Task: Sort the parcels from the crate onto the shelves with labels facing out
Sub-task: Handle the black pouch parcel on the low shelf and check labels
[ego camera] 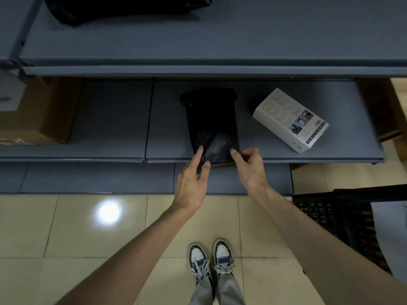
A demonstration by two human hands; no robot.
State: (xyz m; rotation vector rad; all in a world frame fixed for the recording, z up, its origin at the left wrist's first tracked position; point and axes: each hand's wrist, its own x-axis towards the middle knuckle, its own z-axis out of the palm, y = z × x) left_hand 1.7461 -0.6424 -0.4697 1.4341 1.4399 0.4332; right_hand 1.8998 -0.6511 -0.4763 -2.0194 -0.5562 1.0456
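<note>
- Head view, looking down past my two bare forearms at grey metal shelving, with my sneakers (211, 259) on the beige tiled floor (77, 234) below.
- On the middle shelf (110, 119) lies a black plastic parcel (211, 122), flat on the board, just in front of me.
- Its long axis runs front to back: one short end points into the shelf, away from me, and the other short end sits at the front lip, nearest my hands.
- No label shows on the black wrapping from up here; I cannot tell which face carries one.
- My left hand (191, 179) reaches to the near left corner of the parcel. The fingers are mostly straight and slightly apart, the forefinger tip touching the crinkled plastic, the thumb at the shelf's front edge.
- My right hand (250, 167) is at the near right corner, fingers curled inward, with the thumb tip touching the parcel's edge. I cannot tell whether it truly pinches the plastic.
- A white printed box (290, 121) lies flat to the right on the same shelf, well apart from the parcel, turned at an angle.
- A brown cardboard box (44, 115) stands at the left end of that shelf.
- A dark bag (123, 7) rests on the top shelf (220, 40).
- A black plastic crate (339, 216) stands on the floor to my right, with a pale grey parcel (392, 234) in it.
</note>
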